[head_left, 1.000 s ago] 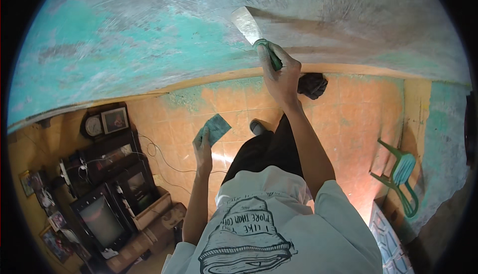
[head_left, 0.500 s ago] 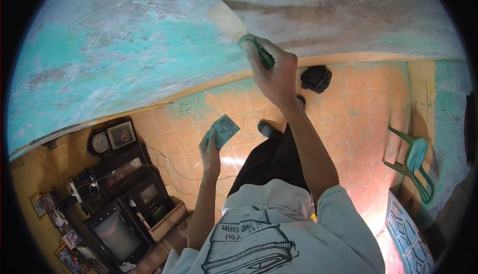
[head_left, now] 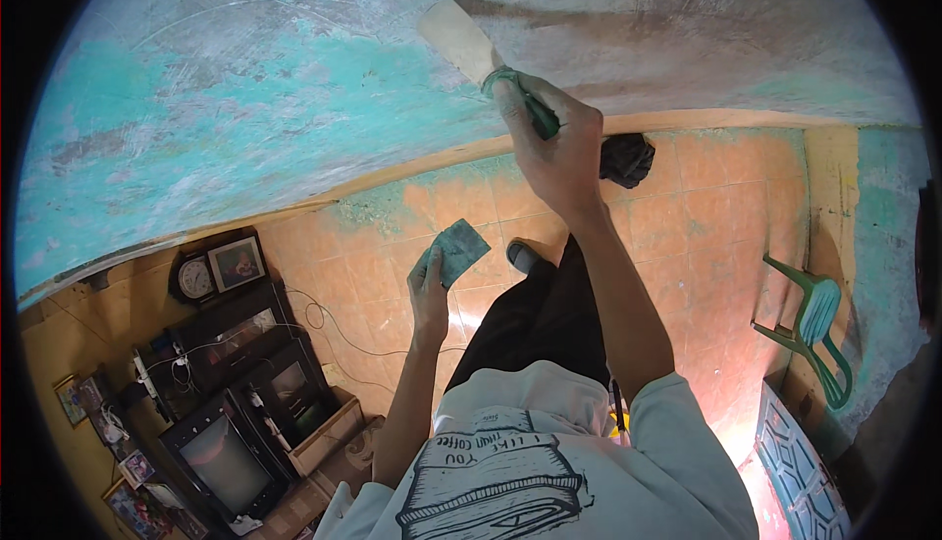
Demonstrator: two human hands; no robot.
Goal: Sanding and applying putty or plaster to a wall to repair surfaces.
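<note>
My right hand (head_left: 559, 143) is wrapped round the dark green handle of a putty knife (head_left: 459, 42). Its wide, pale blade lies at the wall (head_left: 245, 99), where turquoise paint gives way to bare grey patches; whether the whole edge touches, I cannot tell. Lower down and to the left, my left hand (head_left: 429, 290) pinches a flat, square, grey-green piece (head_left: 463, 251) that looks like sandpaper or a thin pad. It is held out over the floor, apart from the wall.
Orange floor tiles (head_left: 677, 226) carry greenish dust along the wall's foot. A black crumpled bundle (head_left: 626, 159) lies there. At right stand a green plastic chair (head_left: 819, 314) and a patterned panel (head_left: 800, 471). A television (head_left: 218, 462), cabinet and clock (head_left: 195, 278) fill the left; a cable crosses the floor.
My right hand and the putty knife have shifted slightly to the right and down. My left hand has moved a little to the right and up, with the square piece still in it.
</note>
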